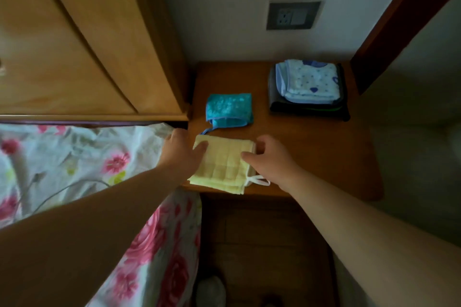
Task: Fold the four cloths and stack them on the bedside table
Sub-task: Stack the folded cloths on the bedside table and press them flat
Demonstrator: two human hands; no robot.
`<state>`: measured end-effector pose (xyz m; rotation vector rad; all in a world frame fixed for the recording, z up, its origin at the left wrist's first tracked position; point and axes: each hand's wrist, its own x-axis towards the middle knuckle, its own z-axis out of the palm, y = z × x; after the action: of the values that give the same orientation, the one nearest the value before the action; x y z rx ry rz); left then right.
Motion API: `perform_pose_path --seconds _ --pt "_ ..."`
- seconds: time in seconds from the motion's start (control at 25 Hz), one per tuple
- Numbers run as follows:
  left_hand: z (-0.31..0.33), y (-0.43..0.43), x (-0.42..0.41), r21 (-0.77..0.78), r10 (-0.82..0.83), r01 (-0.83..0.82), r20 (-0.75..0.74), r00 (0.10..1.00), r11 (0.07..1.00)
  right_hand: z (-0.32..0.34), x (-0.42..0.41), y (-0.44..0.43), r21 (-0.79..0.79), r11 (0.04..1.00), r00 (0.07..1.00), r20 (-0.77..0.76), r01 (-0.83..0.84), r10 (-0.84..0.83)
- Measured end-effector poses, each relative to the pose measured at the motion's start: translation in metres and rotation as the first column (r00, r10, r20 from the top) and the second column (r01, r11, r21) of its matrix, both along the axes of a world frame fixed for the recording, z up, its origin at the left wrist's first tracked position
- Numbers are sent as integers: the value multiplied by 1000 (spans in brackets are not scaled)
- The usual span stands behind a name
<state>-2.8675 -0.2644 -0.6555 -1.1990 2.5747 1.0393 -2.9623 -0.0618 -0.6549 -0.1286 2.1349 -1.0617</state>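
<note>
Folded yellow cloth (222, 164) on bedside table (311, 152)

A single head-worn camera looks steeply down, close over the bedside table (311, 152), corners seemingly dim.
</note>
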Motion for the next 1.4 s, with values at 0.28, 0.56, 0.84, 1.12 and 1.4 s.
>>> perform_pose_path --seconds 0.28,0.56,0.84,1.12,1.4 --pt "-24 4 14 245 211 -219 58 976 944 -31 7 -16 105 992 997 -2 72 -72" --pt "-8 10 1 388 136 -135 25 990 912 -24 9 -13 -106 974 979 1 202 -203" --pt "54 47 -87 488 114 26 -253 961 872 43 -44 16 -284 881 903 -94 378 -418" --pt "61 94 -218 527 52 125 -308 950 841 55 -168 62 -264 855 797 -315 447 -515" --pt "29 98 -266 330 -45 102 -177 983 938 22 -225 66 -114 910 833 -368 399 -412"
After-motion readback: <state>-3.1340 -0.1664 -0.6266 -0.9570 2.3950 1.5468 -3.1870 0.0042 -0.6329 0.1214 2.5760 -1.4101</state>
